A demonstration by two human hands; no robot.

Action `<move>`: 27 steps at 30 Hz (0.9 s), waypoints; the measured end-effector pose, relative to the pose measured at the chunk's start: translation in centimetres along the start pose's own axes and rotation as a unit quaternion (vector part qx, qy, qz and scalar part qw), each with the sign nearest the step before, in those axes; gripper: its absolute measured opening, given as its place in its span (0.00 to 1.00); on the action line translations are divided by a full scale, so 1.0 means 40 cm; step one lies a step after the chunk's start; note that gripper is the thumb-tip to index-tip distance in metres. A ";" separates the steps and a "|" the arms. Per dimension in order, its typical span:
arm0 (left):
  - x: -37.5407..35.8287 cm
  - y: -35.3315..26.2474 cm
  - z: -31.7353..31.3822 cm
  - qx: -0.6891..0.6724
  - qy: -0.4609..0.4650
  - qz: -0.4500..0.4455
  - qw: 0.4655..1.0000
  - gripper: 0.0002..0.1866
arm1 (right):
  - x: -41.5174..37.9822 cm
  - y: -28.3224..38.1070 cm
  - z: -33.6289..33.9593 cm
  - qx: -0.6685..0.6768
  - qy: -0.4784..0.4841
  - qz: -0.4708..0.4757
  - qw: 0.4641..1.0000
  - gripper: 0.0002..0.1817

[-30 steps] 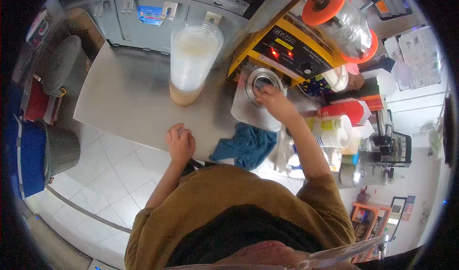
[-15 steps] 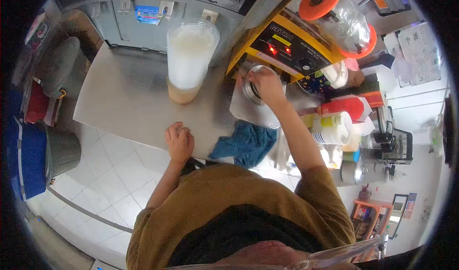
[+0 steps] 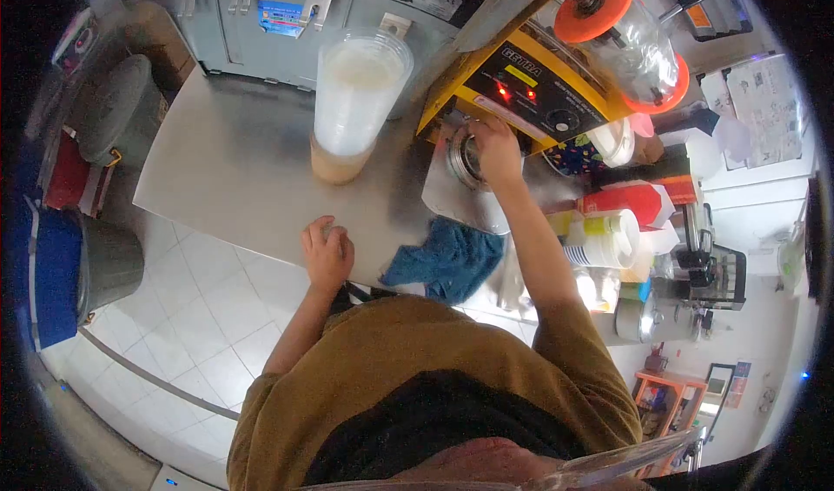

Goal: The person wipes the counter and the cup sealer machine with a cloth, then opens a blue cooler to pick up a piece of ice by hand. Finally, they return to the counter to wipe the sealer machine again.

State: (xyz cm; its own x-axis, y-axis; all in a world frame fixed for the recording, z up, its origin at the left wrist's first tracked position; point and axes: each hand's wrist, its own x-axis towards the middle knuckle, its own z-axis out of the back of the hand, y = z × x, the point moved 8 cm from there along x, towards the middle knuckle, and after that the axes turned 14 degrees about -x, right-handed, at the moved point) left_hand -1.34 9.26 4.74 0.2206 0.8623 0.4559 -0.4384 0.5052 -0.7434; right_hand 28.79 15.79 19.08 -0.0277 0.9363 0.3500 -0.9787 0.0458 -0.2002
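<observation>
My right hand [image 3: 497, 152] reaches over a round metal ring holder [image 3: 466, 159] on the front of the yellow sealing machine [image 3: 530, 82], its fingers bent at the ring's far side. What those fingers hold, if anything, is hidden. My left hand [image 3: 328, 252] rests at the metal counter's front edge, fingers curled, and I cannot make out anything in it. A tall stack of clear plastic cups [image 3: 356, 100] with a brownish base stands upright on the counter [image 3: 234, 152]. Near the machine a crumpled blue cloth [image 3: 447, 261] hangs over the edge.
A roll of clear film [image 3: 634, 56] between orange discs sits atop the machine. To the right are stacked paper cups [image 3: 608, 239] and red packaging [image 3: 621, 202]. Grey bins [image 3: 113, 261] stand at the left, and a grey metal panel [image 3: 261, 48] backs the counter.
My right hand has shifted slightly on the ring, its fingers now further toward the machine. The view has tilted a little. My left hand stays at the edge.
</observation>
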 end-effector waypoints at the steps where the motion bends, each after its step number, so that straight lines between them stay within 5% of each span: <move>1: -0.001 0.003 -0.001 -0.002 0.002 0.002 1.000 0.12 | -0.002 -0.010 -0.011 -0.013 0.004 0.006 1.000 0.12; 6: -0.001 0.004 -0.002 -0.005 0.000 0.008 1.000 0.12 | -0.005 -0.029 -0.022 -0.031 0.010 0.011 0.999 0.14; 18: 0.002 -0.006 0.004 0.003 0.000 -0.003 1.000 0.09 | -0.004 -0.004 -0.024 -0.238 0.081 0.208 0.945 0.09; 24: 0.000 -0.001 0.004 0.000 0.002 0.004 1.000 0.10 | -0.027 -0.054 -0.025 -0.223 0.164 0.119 0.953 0.09; 27: 0.000 -0.005 0.006 0.000 -0.010 -0.009 1.000 0.10 | -0.061 -0.091 -0.026 -0.183 0.107 0.113 0.971 0.10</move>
State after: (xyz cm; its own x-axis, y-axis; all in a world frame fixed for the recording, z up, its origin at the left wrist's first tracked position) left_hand -1.47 9.14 4.99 0.2111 0.8525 0.4782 -0.4351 0.5201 -0.7350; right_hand 32.63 13.69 18.00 -0.1519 0.9860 0.0684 -0.8133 -0.0854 -0.5756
